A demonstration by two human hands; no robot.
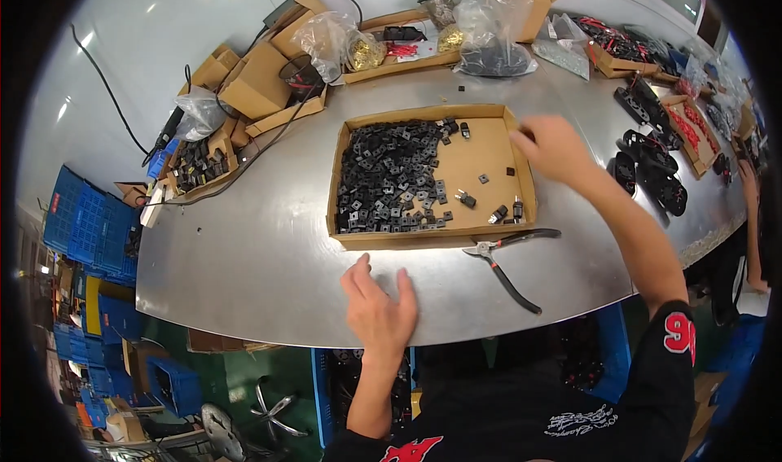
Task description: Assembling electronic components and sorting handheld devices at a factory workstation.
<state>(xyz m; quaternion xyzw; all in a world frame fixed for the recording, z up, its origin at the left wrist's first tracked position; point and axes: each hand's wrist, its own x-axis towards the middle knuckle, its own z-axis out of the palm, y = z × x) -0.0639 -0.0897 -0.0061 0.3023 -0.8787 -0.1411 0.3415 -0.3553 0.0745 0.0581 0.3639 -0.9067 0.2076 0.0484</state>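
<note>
A shallow cardboard tray point(481, 148) lies on the table, its left part heaped with small black square plastic pieces point(391, 165). Several black plug-like parts with metal ends, among them one plug part point(466, 199), lie loose on its right side. In front of the tray, my left hand point(380, 311) is open above the table, thumb and fingers apart, holding nothing visible. My right hand point(558, 150) is at the tray's right wall with its fingers curled in; what they hold, if anything, is hidden. Cutting pliers point(493, 254) with dark handles rest spread at the tray's front right.
Cardboard boxes point(257, 79) and clear bags point(493, 35) line the table's back. Black moulded parts point(652, 157) and a box of red pieces point(692, 132) sit to the right, near another person's arm point(751, 210). Blue crates point(90, 218) stand at left.
</note>
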